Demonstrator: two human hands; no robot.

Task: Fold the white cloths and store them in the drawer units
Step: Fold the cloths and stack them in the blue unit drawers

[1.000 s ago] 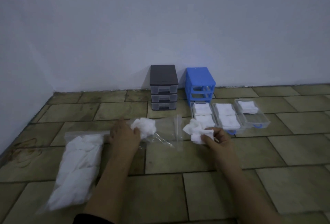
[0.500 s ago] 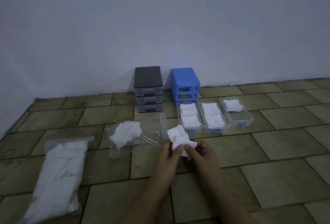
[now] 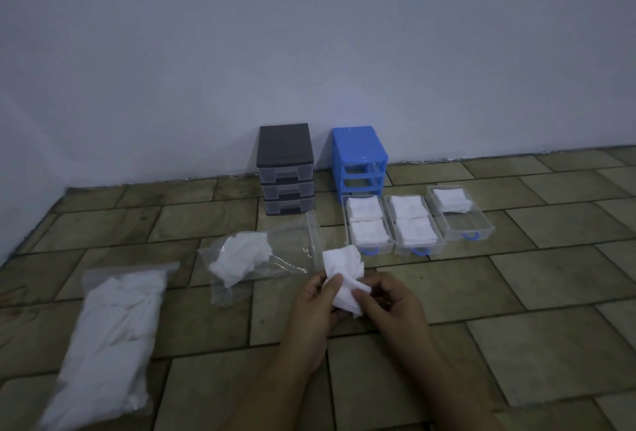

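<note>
A pale wall fills the upper half of the view and meets a floor of olive-brown tiles laid in staggered rows. On the floor at the left lies a long clear plastic bag packed full of white cloths, and nearer the middle a second, mostly emptied clear bag holds a small bunch of crumpled cloths at its left end. Against the wall stand two small drawer units side by side: a dark grey one with its three clear drawers pushed in, and a blue frame whose three slots stand vacant. Just in front of the blue frame, three clear drawers with blue handles sit in a row on the tiles; the left drawer and the middle drawer each hold two stacks of folded white cloths, while the right drawer holds one folded stack at its far end. Low in the centre, both forearms reach in and the two hands meet over one crumpled white cloth, held above the floor just in front of the left drawer. The left hand pinches its near edge between thumb and curled fingers, and the right hand grips the lower right part with fingers curled round it.
</note>
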